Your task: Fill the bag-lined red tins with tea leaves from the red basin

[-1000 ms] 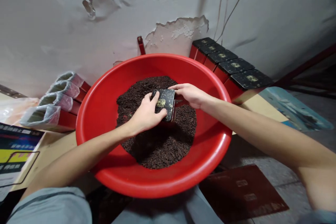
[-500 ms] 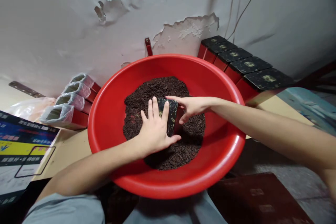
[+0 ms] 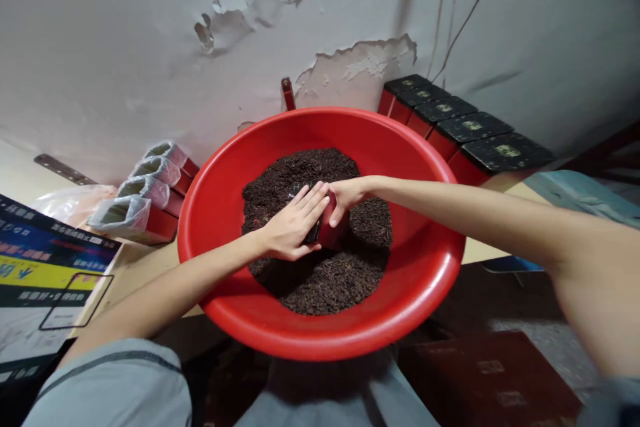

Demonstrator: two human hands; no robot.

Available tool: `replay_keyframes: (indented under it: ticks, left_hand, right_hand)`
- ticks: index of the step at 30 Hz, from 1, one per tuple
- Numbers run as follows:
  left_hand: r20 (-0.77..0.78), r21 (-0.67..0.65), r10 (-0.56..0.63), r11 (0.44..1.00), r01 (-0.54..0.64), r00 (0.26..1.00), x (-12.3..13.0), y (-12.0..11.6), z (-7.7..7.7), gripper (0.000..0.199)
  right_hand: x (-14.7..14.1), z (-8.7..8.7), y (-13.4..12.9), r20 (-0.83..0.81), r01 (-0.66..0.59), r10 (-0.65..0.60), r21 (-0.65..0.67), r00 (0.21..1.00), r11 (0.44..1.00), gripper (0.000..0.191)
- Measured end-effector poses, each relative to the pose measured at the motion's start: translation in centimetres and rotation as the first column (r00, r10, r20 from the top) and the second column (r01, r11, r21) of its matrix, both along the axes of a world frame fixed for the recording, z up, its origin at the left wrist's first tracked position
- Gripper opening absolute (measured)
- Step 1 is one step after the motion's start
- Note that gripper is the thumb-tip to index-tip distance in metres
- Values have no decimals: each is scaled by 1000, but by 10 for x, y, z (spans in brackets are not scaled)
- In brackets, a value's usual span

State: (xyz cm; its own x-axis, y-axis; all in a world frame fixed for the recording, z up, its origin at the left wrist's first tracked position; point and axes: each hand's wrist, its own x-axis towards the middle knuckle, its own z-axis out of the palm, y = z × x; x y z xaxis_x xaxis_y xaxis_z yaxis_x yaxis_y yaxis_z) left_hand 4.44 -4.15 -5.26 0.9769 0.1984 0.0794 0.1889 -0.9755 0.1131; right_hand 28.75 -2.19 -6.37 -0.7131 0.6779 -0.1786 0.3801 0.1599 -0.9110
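Left hand (image 3: 296, 221) flat across tin (image 3: 334, 233); right hand (image 3: 349, 194) holding its side; printed panel (image 3: 47, 265) hard to read.

On the left hand (image 3: 294, 225), the once-spread fingers (image 3: 313, 203) have drawn together over the lid (image 3: 314, 234).

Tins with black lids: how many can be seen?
6. Five tins stand in a row at right, by the wall; one more tin, touched by the left hand and right hand, is inside the red basin. Others may be hidden.
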Motion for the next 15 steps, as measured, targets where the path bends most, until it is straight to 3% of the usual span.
replay_keyframes:
  ticks: [2, 4, 6, 8, 9, 12, 15]
  left_hand:
    - [-26, -72, 49, 996, -51, 998, -6, 2, 2, 101]
    - [-2, -148, 183, 972, -182, 983, -11, 5, 0, 102]
    - [42, -239, 387, 899, -366, 921, -11, 8, -4, 94]
    - [93, -301, 524, 825, -477, 847, -8, 6, -8, 84]
    - [126, -305, 545, 817, -490, 829, -6, 3, -8, 82]
    - [240, -202, 503, 862, -464, 830, -3, -11, -5, 81]
    - [379, -71, 410, 907, -416, 830, -7, -19, 6, 82]
  right_hand:
    - [-6, -7, 4, -62, -28, 28, 0, 998, 1000, 62]
    - [-14, -13, 4, -124, 29, -20, 74, 992, 997, 76]
    - [-21, -18, 2, -141, 154, -134, 146, 981, 977, 93]
    - [-26, -21, -1, -113, 260, -242, 203, 964, 944, 102]
    - [-28, -22, -4, -99, 287, -271, 246, 958, 926, 102]
    - [-32, -18, -12, -98, 263, -247, 484, 964, 835, 99]
    - [-34, -1, -24, -146, 252, -213, 717, 966, 650, 96]
